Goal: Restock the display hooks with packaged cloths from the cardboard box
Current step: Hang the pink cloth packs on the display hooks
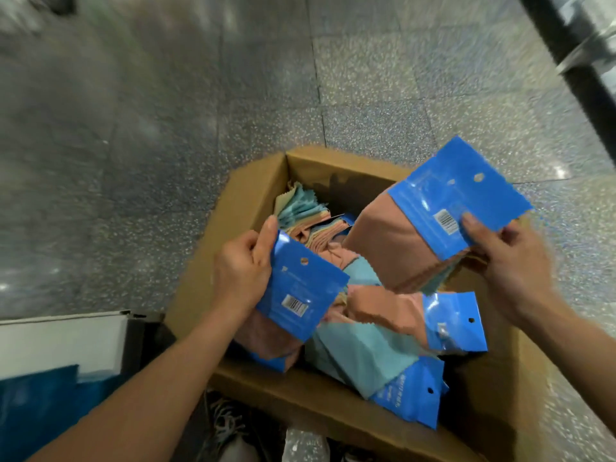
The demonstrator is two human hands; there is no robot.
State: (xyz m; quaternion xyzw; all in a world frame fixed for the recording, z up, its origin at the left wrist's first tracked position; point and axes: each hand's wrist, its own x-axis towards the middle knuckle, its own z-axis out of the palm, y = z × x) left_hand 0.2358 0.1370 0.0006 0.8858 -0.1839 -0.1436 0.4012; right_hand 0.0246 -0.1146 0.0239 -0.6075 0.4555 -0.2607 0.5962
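Open brown cardboard box (253, 195) stood on speckled grey floor tiles (160, 128), left hand (241, 271) pinched a blue-headed packet of peach cloths (300, 288) above it, right hand (506, 261) gripped a second blue-headed peach packet (433, 221) over the box, more teal and peach packets (383, 345) lay inside

No legible text, barcode labels (447, 221) on blue pack headers (301, 281), print blurred

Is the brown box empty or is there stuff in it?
Not empty. The cardboard box has a pile of packaged cloths inside; the left hand and right hand each hold another.
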